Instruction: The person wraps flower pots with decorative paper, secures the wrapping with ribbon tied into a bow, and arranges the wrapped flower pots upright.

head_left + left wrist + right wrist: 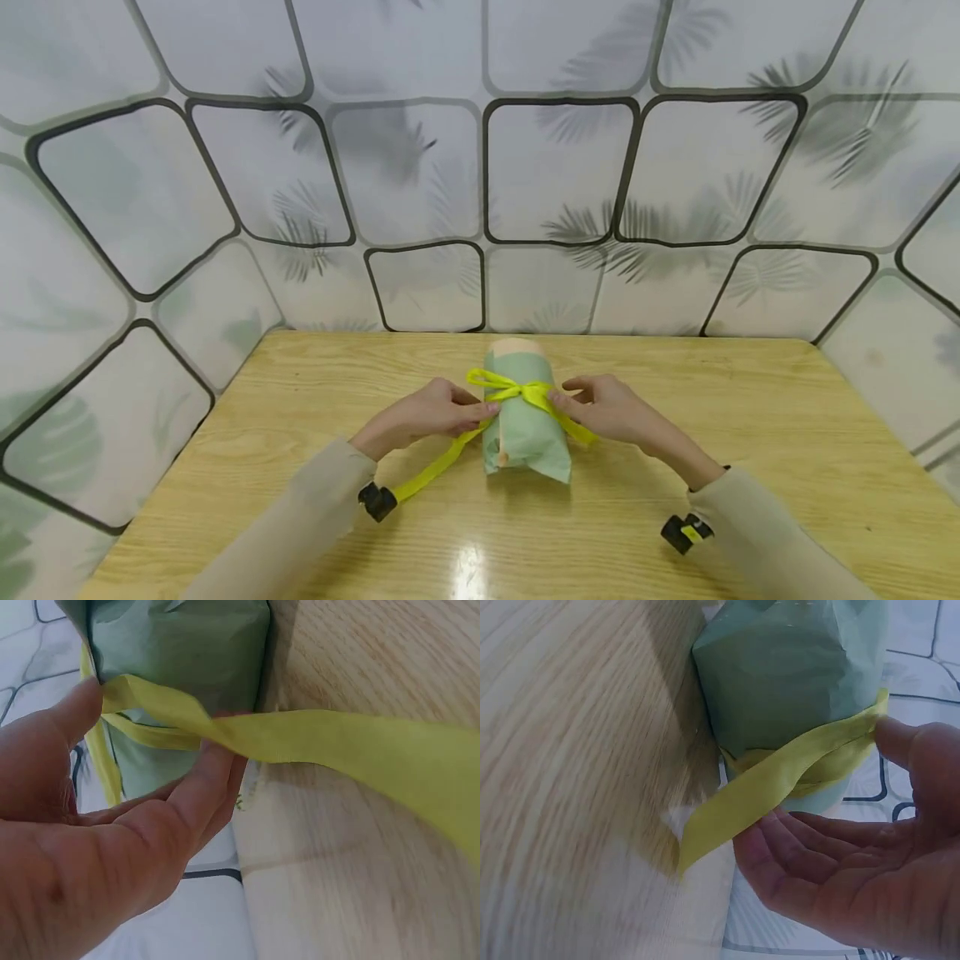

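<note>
A roll wrapped in pale green paper (522,425) is lying in the middle of the light wooden worktop (750,433), with its one end pointing to the patterned wall. A bright yellow fabric ribbon (510,390) is going around the roll and is crossing in a knot on top of it. The left hand (431,410) is pinching the ribbon between thumb and curled fingers (202,787) just beside the knot, and one long ribbon tail is running from this hand down over the worktop toward the left sleeve. The right hand (607,408) is holding the other ribbon part between thumb and fingers (795,840) on the right side of the roll, with the palm half open.
</note>
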Demonstrator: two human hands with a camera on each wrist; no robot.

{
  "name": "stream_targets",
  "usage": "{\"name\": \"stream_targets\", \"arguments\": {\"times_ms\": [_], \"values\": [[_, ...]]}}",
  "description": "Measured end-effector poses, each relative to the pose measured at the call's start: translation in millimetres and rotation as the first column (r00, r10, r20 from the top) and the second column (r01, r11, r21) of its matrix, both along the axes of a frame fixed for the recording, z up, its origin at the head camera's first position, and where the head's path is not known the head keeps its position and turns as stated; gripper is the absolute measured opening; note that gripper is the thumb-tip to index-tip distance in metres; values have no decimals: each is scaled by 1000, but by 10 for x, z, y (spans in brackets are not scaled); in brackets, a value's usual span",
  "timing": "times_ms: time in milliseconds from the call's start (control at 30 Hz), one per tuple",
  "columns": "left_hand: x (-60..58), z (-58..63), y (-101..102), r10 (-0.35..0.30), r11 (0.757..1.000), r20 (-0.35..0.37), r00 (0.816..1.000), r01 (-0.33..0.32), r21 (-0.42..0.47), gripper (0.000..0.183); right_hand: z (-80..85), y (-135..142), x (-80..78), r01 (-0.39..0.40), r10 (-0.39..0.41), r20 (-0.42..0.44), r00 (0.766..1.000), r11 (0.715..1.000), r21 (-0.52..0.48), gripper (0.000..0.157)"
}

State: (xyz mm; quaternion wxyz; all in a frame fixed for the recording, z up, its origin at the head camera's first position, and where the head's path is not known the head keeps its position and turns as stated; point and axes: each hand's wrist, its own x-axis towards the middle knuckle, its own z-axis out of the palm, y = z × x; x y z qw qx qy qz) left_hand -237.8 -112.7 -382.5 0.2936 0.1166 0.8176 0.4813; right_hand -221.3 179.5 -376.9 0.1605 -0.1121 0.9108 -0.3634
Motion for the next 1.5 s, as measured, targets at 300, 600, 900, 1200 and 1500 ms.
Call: {"name": "stream_targets", "arguments": {"times_ms": [300,600,900,1200,1500], "values": [[-132,-59,44,-10,992,228,974,-19,127,42,-20,-33,-61,-58,68,133,989,996,-73,74],[-107,-35,85,24,983,274,961,-73,168,39,-68,-23,-112,-13,89,267,960,961,-275,68],[-60,-2,135,47,978,250,967,-95,185,29,-82,6,-51,66,38,307,951,945,-321,70],[-28,47,188,119,970,136,983,-145,195,72,-46,-12,-37,120,-65,200,978,952,-280,72],[-40,117,226,145,972,-61,988,-131,197,59,-1,-1,-112,120,-83,113,990,914,-387,76]]}}
